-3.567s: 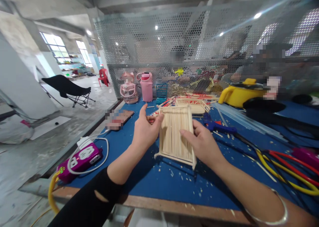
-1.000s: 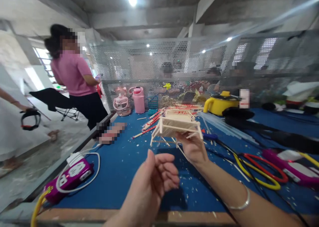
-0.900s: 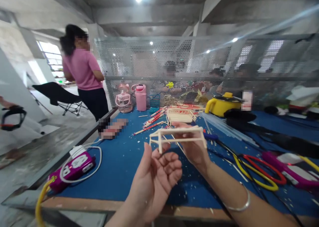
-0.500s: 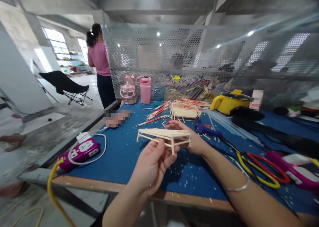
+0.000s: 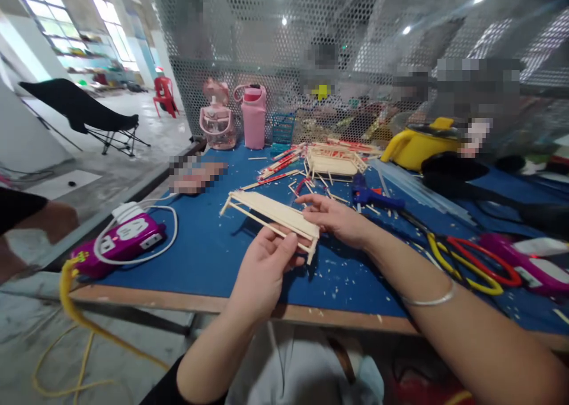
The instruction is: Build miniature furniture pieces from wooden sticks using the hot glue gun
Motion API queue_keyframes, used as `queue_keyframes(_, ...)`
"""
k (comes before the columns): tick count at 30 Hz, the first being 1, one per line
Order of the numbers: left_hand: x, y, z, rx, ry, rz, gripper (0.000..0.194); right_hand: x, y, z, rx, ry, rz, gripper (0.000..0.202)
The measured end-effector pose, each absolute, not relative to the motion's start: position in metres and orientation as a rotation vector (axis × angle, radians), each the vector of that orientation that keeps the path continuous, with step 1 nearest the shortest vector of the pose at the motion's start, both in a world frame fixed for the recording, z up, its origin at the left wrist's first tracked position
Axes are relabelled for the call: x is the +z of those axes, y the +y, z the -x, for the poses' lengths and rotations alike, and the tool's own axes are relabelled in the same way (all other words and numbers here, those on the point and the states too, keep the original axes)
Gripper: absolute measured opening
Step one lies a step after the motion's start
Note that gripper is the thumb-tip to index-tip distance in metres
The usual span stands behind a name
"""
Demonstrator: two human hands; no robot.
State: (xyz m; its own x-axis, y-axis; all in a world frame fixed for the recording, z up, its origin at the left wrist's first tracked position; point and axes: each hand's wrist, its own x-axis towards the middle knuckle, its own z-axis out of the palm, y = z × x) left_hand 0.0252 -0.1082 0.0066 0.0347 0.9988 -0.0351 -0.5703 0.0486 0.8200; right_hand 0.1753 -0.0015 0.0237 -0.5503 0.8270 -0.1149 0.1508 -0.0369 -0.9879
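A small table-like frame of pale wooden sticks (image 5: pixel 271 211) is held tilted above the blue tabletop, its top facing up and its legs down. My left hand (image 5: pixel 269 262) grips its near edge, thumb on the side rail and fingers beneath. My right hand (image 5: pixel 335 218) is at its right end, fingers bent against the top's far edge; whether they press on it is hard to tell. Behind stands a second stick structure (image 5: pixel 333 163), with loose sticks (image 5: pixel 282 166) around it. A blue glue gun (image 5: pixel 377 197) lies right of my right hand.
Purple power strips (image 5: pixel 118 242) (image 5: pixel 528 268) lie at left and right. Pink bottles (image 5: pixel 254 120), a yellow pot (image 5: pixel 420 147) and clear glue sticks (image 5: pixel 418 188) are at the back. Cables run along the right. A person's limb (image 5: pixel 40 227) shows at the left edge.
The stick frame has turned and tilted, showing more of its top. My right hand has come round to its right end. The view has shifted downward, and the standing person is out of sight.
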Motion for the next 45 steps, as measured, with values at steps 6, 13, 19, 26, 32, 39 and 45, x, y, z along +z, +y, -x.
queue_keyframes(6,0.003,-0.108,-0.031,1.404,0.700,-0.621,0.021,0.018,-0.003,-0.171,1.479,-1.777,1.031,0.038)
queue_keyframes(13,0.004,-0.107,-0.038,1.448,0.640,-0.512,0.018,0.010,-0.001,-0.167,1.334,-1.826,1.051,0.032)
queue_keyframes(19,0.002,-0.107,-0.037,1.451,0.646,-0.497,0.022,0.011,-0.005,-0.163,1.287,-1.784,1.054,0.031)
queue_keyframes(26,0.002,-0.107,-0.037,1.441,0.686,-0.471,0.024,0.014,-0.007,-0.162,1.254,-1.766,1.076,0.030)
queue_keyframes(32,0.000,-0.107,-0.039,1.449,0.683,-0.492,0.022,0.017,-0.008,-0.162,1.267,-1.752,1.064,0.033)
queue_keyframes(39,0.003,-0.113,-0.035,1.421,0.686,-0.645,0.029,0.013,0.002,-0.174,1.471,-1.775,0.988,0.039)
queue_keyframes(45,0.014,-0.107,-0.020,1.554,0.814,-0.711,0.028,0.011,0.011,-0.184,1.580,-1.804,0.936,0.041)
